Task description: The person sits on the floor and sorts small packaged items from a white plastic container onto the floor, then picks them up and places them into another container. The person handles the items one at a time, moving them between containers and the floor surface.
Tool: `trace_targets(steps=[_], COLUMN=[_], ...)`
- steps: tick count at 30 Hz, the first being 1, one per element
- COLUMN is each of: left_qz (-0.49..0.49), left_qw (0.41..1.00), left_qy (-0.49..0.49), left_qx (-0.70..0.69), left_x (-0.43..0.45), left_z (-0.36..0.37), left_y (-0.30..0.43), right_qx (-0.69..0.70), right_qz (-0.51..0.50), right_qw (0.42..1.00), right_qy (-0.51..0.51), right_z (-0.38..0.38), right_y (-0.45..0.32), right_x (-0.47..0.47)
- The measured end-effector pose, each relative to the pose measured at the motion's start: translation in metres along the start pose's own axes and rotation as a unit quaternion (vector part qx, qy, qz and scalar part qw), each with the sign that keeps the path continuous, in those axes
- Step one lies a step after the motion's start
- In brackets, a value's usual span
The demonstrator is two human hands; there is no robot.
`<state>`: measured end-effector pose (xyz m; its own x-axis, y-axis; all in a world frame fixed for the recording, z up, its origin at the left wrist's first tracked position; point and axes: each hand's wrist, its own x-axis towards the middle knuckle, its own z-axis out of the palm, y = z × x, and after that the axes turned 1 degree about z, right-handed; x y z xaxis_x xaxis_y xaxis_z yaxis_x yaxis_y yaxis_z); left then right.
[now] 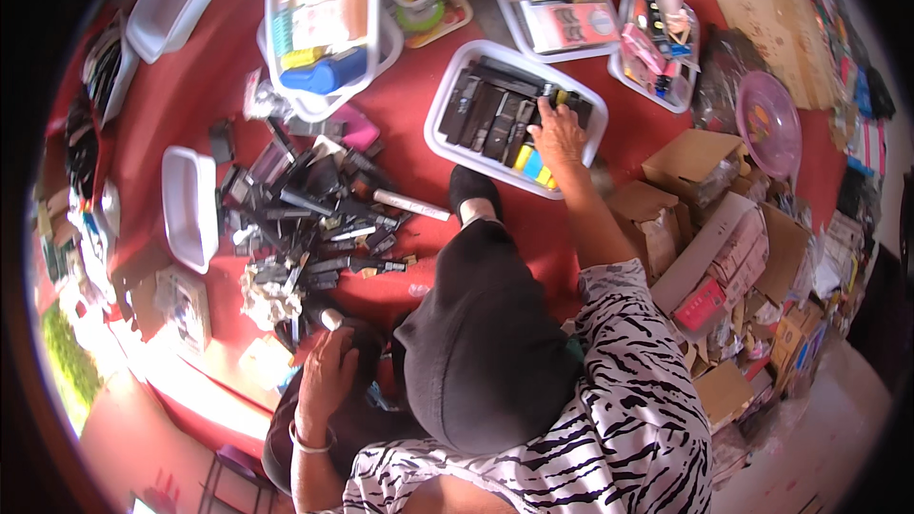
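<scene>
My right hand reaches over the right side of a white plastic bin, its fingers spread and touching the packed items. Rows of slim black boxes fill most of this bin. Yellow and blue packages lie below the hand, and a bit of yellow shows by the fingertips. What lies directly beneath the palm is hidden. My left hand rests on my bent left leg, with a bangle on the wrist and nothing visible in its grasp. Between the hands is my dark-trousered right leg, its black shoe against the bin.
Loose black boxes form a heap on the red floor covering, with a whitish stick beside it. A white bin stands left. Filled bins are at the top. Cardboard boxes and a pink basin crowd the right.
</scene>
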<state>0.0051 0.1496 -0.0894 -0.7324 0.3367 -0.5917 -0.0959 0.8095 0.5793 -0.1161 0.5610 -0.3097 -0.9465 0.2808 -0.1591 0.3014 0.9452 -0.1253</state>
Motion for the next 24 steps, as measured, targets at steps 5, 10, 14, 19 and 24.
trace_targets(steps=[5, 10, 14, 19, 24], left_qz=[-0.016, -0.029, -0.048, -0.021, -0.044], left_qw=[0.998, 0.999, 0.999, 0.999, 0.997], left_qy=[-0.01, 0.002, -0.01, 0.001, -0.02], left_qx=[0.055, 0.015, 0.01, 0.028, 0.055], left_x=[0.001, -0.007, -0.01, -0.003, -0.005], left_z=[-0.005, -0.002, -0.002, -0.009, -0.005], left_y=[-0.005, -0.01, -0.01, -0.004, 0.002], right_qx=[0.035, 0.025, 0.196, 0.226, 0.161], right_qz=[0.057, 0.062, -0.048, -0.26, -0.151], right_qw=[0.997, 0.998, 0.978, 0.927, 0.938], right_qy=[-0.034, -0.002, 0.05, -0.15, -0.266], right_z=[0.006, 0.001, -0.012, 0.042, 0.084], right_y=[-0.004, -0.021, -0.086, -0.189, -0.241], right_x=[0.003, 0.003, -0.01, -0.013, -0.023])
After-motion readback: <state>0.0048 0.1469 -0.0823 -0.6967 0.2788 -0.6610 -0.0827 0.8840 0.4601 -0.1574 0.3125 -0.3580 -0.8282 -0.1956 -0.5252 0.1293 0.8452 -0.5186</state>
